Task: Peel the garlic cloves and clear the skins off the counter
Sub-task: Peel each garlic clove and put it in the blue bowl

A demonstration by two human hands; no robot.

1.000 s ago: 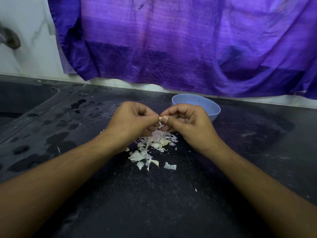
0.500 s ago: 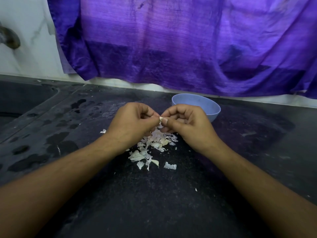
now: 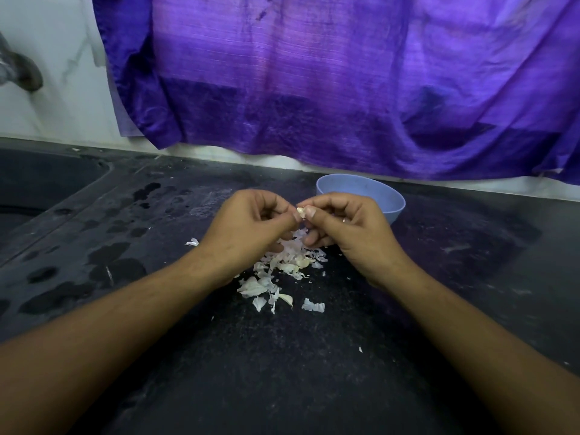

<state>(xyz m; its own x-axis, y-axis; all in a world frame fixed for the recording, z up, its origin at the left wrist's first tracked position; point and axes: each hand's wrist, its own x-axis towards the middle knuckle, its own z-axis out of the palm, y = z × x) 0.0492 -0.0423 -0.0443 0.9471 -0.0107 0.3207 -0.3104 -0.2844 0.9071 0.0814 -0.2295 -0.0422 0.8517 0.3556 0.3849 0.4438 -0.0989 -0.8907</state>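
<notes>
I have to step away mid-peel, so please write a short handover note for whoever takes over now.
Hands: left hand and right hand both pinch one garlic clove above the skins.
Loose skins lie piled on the dark counter under the hands; blue bowl stands just behind the right hand, its bottom hidden.
Done: skins already shed. Left: finish this clove, clear the skins.

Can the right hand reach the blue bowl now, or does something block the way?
Probably yes. The blue bowl stands just behind the right hand, nothing between them; but that hand and the left hand pinch a garlic clove.
</notes>
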